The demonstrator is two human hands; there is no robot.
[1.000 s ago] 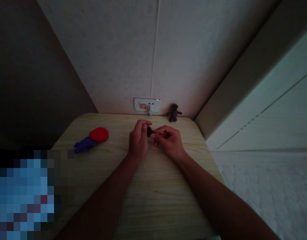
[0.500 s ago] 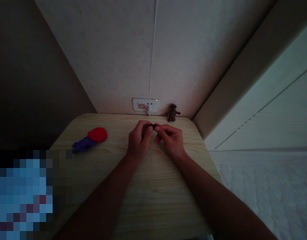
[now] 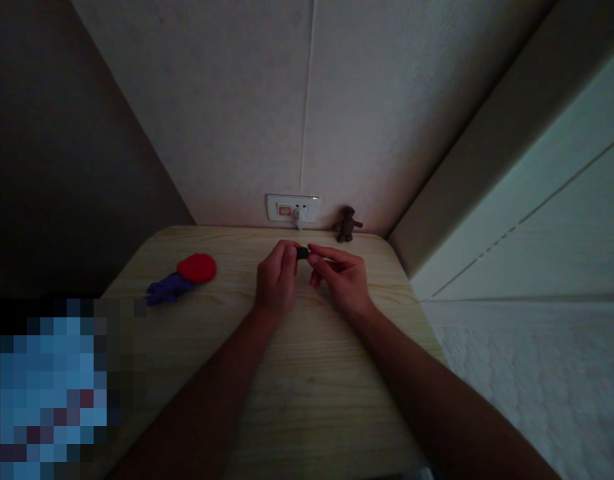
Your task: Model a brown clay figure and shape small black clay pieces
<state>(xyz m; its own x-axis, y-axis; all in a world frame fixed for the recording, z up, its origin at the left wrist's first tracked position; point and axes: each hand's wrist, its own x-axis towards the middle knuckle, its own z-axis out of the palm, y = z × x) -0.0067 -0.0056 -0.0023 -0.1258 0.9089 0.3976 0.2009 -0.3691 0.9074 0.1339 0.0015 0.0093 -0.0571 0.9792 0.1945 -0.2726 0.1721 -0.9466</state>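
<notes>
Above the far part of the table, my left hand (image 3: 277, 277) is closed, thumb and fingers gripping a small black piece (image 3: 302, 253). What the piece is made of I cannot make out. From the other side my right hand (image 3: 343, 277) pinches at its right end, thumb and index fingertip close together there, the other fingers curled. A small brown bear figure (image 3: 346, 225) stands upright by the wall, beyond my right hand. Left of my hands lie a flat red disc (image 3: 197, 268) and a purple figure (image 3: 169, 288), the disc against the figure's upper end.
The pale wooden table (image 3: 307, 400) has rounded far corners and meets the wall. A white wall socket (image 3: 293, 208) with a plug in it sits just above the far edge. A cream cabinet panel (image 3: 547, 227) rises on the right. A blurred blue patch covers the lower left.
The left thumb has drawn back to the left, so more of the black piece shows between my hands. My right hand stays nearly where it was.
</notes>
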